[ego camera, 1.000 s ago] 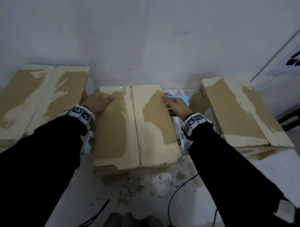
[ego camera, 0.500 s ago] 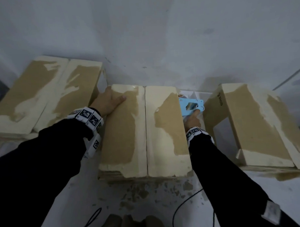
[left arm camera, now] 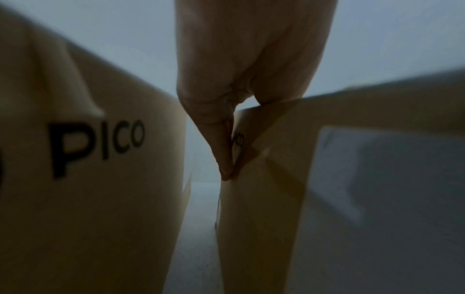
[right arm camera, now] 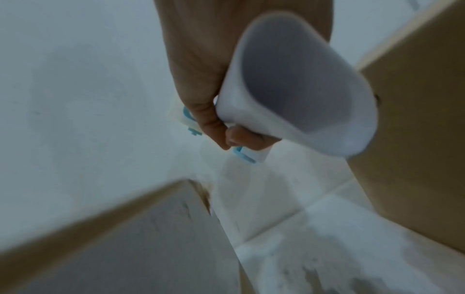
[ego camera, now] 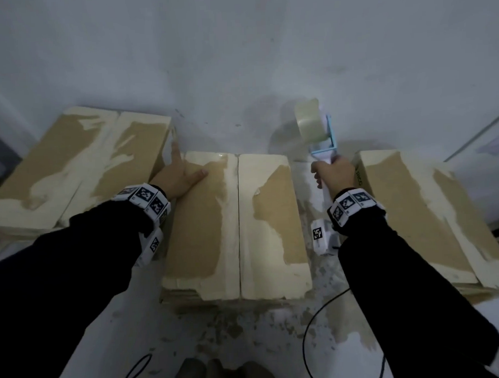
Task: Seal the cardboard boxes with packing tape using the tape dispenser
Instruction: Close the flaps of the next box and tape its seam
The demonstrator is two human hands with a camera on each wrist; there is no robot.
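Observation:
The middle cardboard box [ego camera: 235, 226] lies with its two flaps closed and a bare seam down its middle. My left hand [ego camera: 182, 174] rests on its far left corner, thumb flat on top, straight fingers [left arm camera: 225, 143] down the side. My right hand [ego camera: 331, 174] grips the white handle [right arm camera: 297, 99] of the blue tape dispenser [ego camera: 324, 141], raised in the gap right of the middle box. Its tape roll [ego camera: 309, 124] stands above the hand, near the wall.
A left box [ego camera: 80, 163] printed PICO [left arm camera: 95, 145] and a right box [ego camera: 419, 219] flank the middle one, both with closed flaps. A white wall rises close behind. Cables [ego camera: 312, 328] trail over the stained white floor near my feet.
My right hand has taken the dispenser from the gap beside the middle box and lifted it, so the roll now stands upright above the hand. The left hand stays on the box corner.

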